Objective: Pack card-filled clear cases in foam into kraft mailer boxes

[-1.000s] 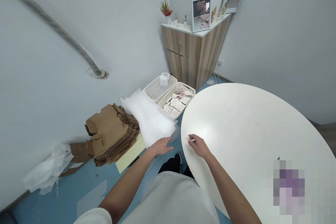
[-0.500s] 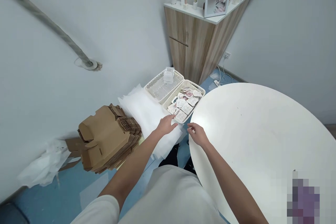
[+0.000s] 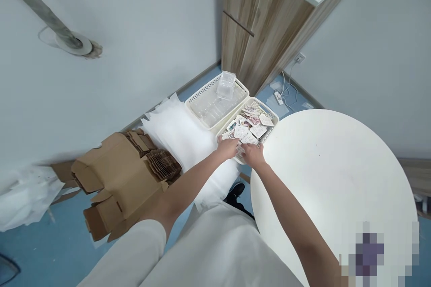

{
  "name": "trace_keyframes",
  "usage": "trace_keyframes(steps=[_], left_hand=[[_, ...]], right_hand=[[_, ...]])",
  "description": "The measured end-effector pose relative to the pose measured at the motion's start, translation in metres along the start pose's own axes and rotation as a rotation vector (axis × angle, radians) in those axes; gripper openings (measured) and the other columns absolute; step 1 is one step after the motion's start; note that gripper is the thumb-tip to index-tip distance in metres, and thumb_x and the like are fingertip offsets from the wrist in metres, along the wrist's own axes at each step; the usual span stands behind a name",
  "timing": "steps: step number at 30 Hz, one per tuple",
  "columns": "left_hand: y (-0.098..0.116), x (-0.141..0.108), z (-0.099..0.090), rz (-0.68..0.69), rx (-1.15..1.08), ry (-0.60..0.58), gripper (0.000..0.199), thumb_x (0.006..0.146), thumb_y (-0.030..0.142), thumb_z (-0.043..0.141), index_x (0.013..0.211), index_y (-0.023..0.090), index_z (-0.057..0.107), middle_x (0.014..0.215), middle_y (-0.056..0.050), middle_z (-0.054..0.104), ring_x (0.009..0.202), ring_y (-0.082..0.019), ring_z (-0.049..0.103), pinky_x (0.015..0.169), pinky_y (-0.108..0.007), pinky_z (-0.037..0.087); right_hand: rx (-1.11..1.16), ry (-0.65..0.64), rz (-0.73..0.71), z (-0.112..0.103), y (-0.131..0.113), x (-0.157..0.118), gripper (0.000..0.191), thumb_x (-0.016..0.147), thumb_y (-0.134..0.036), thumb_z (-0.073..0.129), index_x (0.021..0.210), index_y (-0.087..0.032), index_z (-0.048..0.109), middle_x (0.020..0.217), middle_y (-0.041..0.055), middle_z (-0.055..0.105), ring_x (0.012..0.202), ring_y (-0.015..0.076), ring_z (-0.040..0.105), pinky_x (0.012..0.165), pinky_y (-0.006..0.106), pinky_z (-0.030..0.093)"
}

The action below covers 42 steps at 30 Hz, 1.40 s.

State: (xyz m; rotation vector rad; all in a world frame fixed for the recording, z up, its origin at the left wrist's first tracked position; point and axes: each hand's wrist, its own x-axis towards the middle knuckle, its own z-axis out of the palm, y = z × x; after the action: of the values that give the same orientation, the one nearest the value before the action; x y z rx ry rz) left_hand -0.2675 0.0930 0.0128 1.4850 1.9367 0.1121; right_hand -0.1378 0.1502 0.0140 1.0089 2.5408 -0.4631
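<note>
A white basket (image 3: 274, 118) holds many small printed cards (image 3: 258, 131). At its near left edge is my left hand (image 3: 228, 148), reaching over the rim with its fingertips at the cards. My right hand (image 3: 252, 154) is at the near right side of the same basket, fingers bent down onto the cards. The two hands nearly meet. Whether either hand grips a card is too small to tell. Just behind to the left, a second white basket (image 3: 193, 101) contains clear plastic boxes (image 3: 226, 85).
White foam sheets (image 3: 178, 130) lie left of the baskets, with flattened brown cardboard boxes (image 3: 117, 170) farther left. A round white table (image 3: 330, 166) stands at the right. Behind are a wooden cabinet (image 3: 259, 18) and a power strip (image 3: 278, 97) with cables.
Both hands have moved forward onto the cards in the near basket and closer together. The view has shifted, so the baskets look nearer and the cabinet top is mostly out of view.
</note>
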Motion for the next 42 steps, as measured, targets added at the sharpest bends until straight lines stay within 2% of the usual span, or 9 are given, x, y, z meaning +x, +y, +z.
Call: trace_keyframes(steps=[4, 10, 13, 16, 22, 27, 35, 39, 42], left_hand=[[-0.002, 0.008, 0.006, -0.019, -0.065, -0.071, 0.045, 0.07, 0.017, 0.055, 0.112, 0.022, 0.04, 0.1, -0.008, 0.062, 0.096, -0.027, 0.055, 0.096, -0.054, 0.013], [-0.011, 0.006, 0.012, 0.026, -0.029, -0.175, 0.042, 0.074, 0.019, 0.05, 0.113, 0.02, 0.038, 0.101, -0.01, 0.062, 0.095, -0.027, 0.056, 0.096, -0.054, 0.012], [-0.013, 0.005, 0.012, 0.069, 0.02, -0.205, 0.038, 0.077, 0.021, 0.044, 0.114, 0.02, 0.036, 0.1, -0.01, 0.062, 0.094, -0.027, 0.057, 0.095, -0.054, 0.015], [-0.015, 0.005, 0.01, 0.091, 0.019, -0.231, 0.038, 0.077, 0.021, 0.043, 0.114, 0.02, 0.035, 0.101, -0.009, 0.062, 0.096, -0.027, 0.056, 0.094, -0.053, 0.017], [-0.016, 0.009, 0.009, 0.056, -0.019, -0.229, 0.041, 0.076, 0.018, 0.043, 0.116, 0.021, 0.034, 0.107, -0.008, 0.06, 0.104, -0.025, 0.052, 0.096, -0.051, 0.017], [-0.015, 0.011, 0.009, 0.04, -0.026, -0.236, 0.042, 0.075, 0.018, 0.044, 0.115, 0.022, 0.036, 0.11, -0.008, 0.059, 0.106, -0.024, 0.05, 0.096, -0.05, 0.018], [-0.014, 0.01, 0.008, 0.058, -0.039, -0.217, 0.041, 0.073, 0.016, 0.046, 0.112, 0.023, 0.04, 0.108, -0.007, 0.06, 0.103, -0.025, 0.052, 0.093, -0.047, 0.024], [-0.016, 0.007, 0.009, 0.099, -0.06, -0.154, 0.037, 0.074, 0.017, 0.045, 0.11, 0.024, 0.045, 0.101, -0.005, 0.062, 0.099, -0.024, 0.054, 0.092, -0.046, 0.027], [-0.021, 0.005, 0.009, 0.132, -0.13, -0.102, 0.035, 0.073, 0.02, 0.047, 0.108, 0.023, 0.049, 0.096, -0.004, 0.064, 0.094, -0.023, 0.056, 0.09, -0.043, 0.031]], right_hand=[[-0.031, -0.092, 0.001, 0.009, -0.006, 0.013, 0.031, 0.075, -0.017, 0.045, 0.105, -0.023, 0.052, 0.098, 0.0076, 0.061, 0.095, 0.0227, 0.052, 0.094, 0.049, 0.007], [-0.033, -0.16, 0.02, 0.016, -0.007, 0.016, 0.031, 0.074, -0.011, 0.042, 0.099, -0.022, 0.055, 0.096, 0.0072, 0.063, 0.086, 0.0202, 0.056, 0.091, 0.044, 0.013], [-0.013, -0.155, 0.01, 0.017, -0.006, 0.016, 0.028, 0.074, -0.01, 0.041, 0.095, -0.02, 0.057, 0.094, 0.0075, 0.063, 0.085, 0.0202, 0.056, 0.089, 0.043, 0.013], [0.035, -0.091, 0.031, 0.017, -0.006, 0.016, 0.03, 0.075, -0.013, 0.042, 0.101, -0.021, 0.053, 0.097, 0.0078, 0.061, 0.088, 0.0206, 0.055, 0.088, 0.041, 0.015], [0.056, -0.021, 0.063, 0.017, -0.004, 0.016, 0.039, 0.075, -0.011, 0.042, 0.111, -0.023, 0.047, 0.108, 0.0092, 0.054, 0.096, 0.0201, 0.051, 0.086, 0.036, 0.019], [0.039, -0.031, 0.075, 0.017, -0.003, 0.017, 0.04, 0.075, -0.009, 0.042, 0.112, -0.022, 0.048, 0.107, 0.0095, 0.054, 0.096, 0.0198, 0.051, 0.085, 0.034, 0.021], [0.146, -0.046, 0.179, 0.016, -0.004, 0.027, 0.028, 0.076, -0.012, 0.042, 0.097, -0.023, 0.056, 0.104, 0.0067, 0.059, 0.092, 0.0194, 0.054, 0.083, 0.035, 0.025], [0.296, -0.041, 0.161, 0.014, -0.002, 0.029, 0.02, 0.074, -0.014, 0.043, 0.082, -0.022, 0.059, 0.091, 0.004, 0.063, 0.087, 0.0193, 0.055, 0.075, 0.031, 0.032], [0.341, -0.035, 0.136, 0.011, 0.002, 0.03, 0.018, 0.073, -0.015, 0.043, 0.08, -0.022, 0.059, 0.085, 0.0019, 0.064, 0.08, 0.0161, 0.055, 0.067, 0.026, 0.035]])
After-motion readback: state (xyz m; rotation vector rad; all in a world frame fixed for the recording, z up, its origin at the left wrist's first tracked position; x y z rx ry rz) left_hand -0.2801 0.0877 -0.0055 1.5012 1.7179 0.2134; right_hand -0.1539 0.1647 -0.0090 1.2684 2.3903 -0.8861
